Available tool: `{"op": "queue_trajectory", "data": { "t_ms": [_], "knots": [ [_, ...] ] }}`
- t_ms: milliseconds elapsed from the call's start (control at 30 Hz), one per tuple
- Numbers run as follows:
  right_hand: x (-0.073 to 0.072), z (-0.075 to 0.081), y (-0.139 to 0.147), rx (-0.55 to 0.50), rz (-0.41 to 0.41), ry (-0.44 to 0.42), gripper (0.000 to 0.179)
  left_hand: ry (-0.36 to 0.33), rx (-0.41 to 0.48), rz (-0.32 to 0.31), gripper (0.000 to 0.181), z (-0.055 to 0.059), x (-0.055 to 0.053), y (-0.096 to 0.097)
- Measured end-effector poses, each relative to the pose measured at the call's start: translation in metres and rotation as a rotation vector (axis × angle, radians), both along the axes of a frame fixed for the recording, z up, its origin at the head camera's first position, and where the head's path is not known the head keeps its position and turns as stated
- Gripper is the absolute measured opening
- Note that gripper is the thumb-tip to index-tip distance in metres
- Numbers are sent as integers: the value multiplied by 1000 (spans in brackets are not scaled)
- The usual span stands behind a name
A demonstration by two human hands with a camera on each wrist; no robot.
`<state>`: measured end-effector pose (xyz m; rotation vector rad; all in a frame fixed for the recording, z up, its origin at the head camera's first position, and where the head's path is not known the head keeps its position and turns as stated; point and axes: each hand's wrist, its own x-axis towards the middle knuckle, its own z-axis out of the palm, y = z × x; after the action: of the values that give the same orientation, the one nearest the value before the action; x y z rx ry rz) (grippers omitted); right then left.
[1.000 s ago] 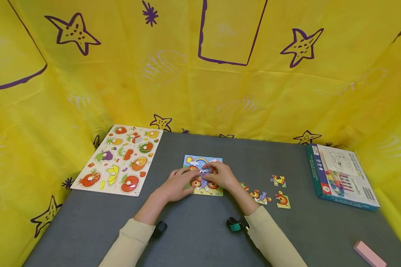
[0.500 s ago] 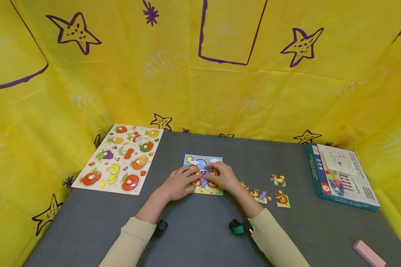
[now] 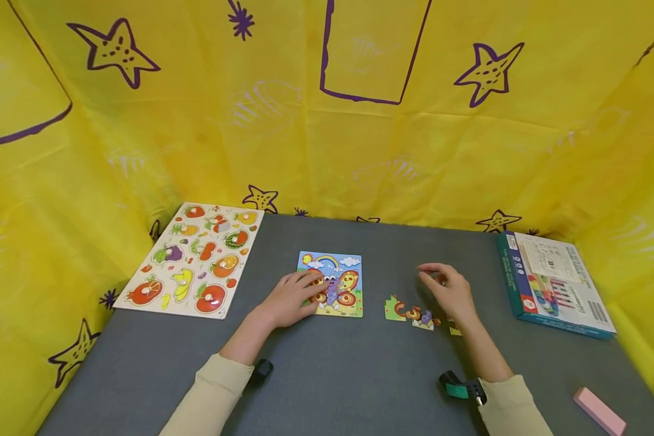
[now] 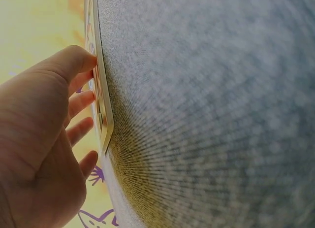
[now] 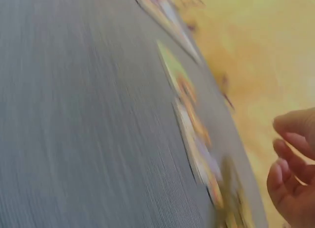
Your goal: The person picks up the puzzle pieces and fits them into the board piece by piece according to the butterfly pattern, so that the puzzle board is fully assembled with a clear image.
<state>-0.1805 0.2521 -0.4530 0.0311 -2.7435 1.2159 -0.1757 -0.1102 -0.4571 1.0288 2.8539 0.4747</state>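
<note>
A square butterfly puzzle board [image 3: 350, 292] lies at the middle of the table. My left hand [image 3: 292, 300] rests on its left side, fingers fairly straight and covering part of the left wing. In the left wrist view, the thumb and fingertips of that hand [image 4: 47, 134] touch the thin board [image 4: 102, 105]. Over the loose pieces to the right hovers my right hand [image 3: 452, 293], fingers loosely bent with nothing between them. Beside it lie a green-and-red puzzle piece [image 3: 395, 309] and a joined purple-and-orange piece [image 3: 423, 320]. Another puzzle piece [image 3: 455, 331] is partly hidden under the hand.
A fruit peg board [image 3: 196, 263] lies at the left. At the right stands a flat boxed set [image 3: 558, 281], and a pink block [image 3: 599, 412] sits near the front right corner. Yellow patterned cloth [image 3: 327, 151] walls the back and sides of the grey table [image 3: 332, 375].
My right hand has left the butterfly puzzle and moved right, over the loose pieces, uncovering the right wing. My left hand stays on the puzzle.
</note>
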Motion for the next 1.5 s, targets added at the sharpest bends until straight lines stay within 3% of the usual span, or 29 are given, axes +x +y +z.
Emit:
{"op": "queue_trajectory", "data": {
  "t_ms": [133, 333, 567, 800, 933, 1067, 1367, 1500],
  "knots": [
    [7, 0, 40, 99, -68, -25, 33, 5, 4, -25, 49, -2, -1, -2],
    [17, -7, 70, 194, -3, -144, 51, -20, 39, -53, 49, -2, -1, -3],
    [18, -12, 77, 178, 5, -191, 60, -72, 65, -40, 48, -1, -1, -1],
    [15, -13, 73, 106, -84, -200, 55, -78, 75, -37, 48, -1, 0, -1],
    [13, -11, 63, 45, -160, -146, 44, -72, 88, -48, 48, -1, 0, -1],
    [8, -6, 40, -75, -192, -156, 45, -70, 96, -56, 48, 0, 0, -1],
    [-11, -5, -36, -388, -37, -209, 39, -83, 87, -43, 49, 0, 0, 0],
    [-17, -9, -67, -466, 18, -241, 34, -90, 80, -38, 49, 0, 1, 0]
  ]
}}
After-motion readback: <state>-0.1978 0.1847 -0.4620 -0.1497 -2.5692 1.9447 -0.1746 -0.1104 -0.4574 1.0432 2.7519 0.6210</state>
